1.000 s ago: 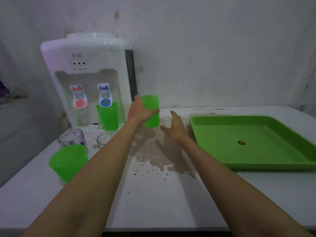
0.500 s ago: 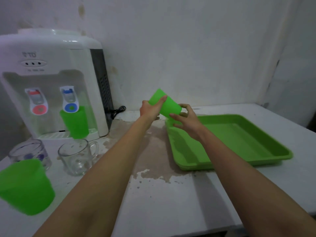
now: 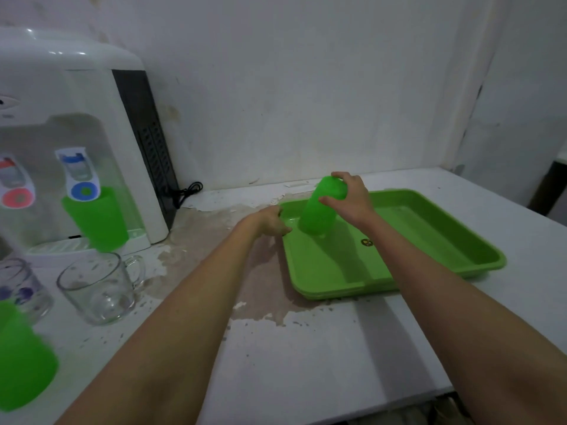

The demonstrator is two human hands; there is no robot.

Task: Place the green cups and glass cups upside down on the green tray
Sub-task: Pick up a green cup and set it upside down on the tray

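Note:
My right hand [image 3: 349, 197] grips a green cup [image 3: 319, 210] by its base, mouth down and slightly tilted, just above the far left part of the green tray [image 3: 429, 259]. My left hand [image 3: 270, 220] hangs at the tray's left rim with loosely curled fingers and nothing in it. A second green cup [image 3: 98, 219] stands under the dispenser's blue tap. A third green cup [image 3: 21, 360] is at the near left edge. A clear glass mug [image 3: 98, 289] and a glass cup with purple print [image 3: 21, 289] stand upright on the table.
A white water dispenser [image 3: 76, 124] fills the left, with its black cord [image 3: 187, 191] against the wall. The white table [image 3: 306, 363] has a worn brown patch between the dispenser and the tray. A wall runs close behind.
The green cup passed from my left hand to my right, turned mouth down and moved over the tray. My left hand let go and dropped beside the tray's rim. The view shifted right.

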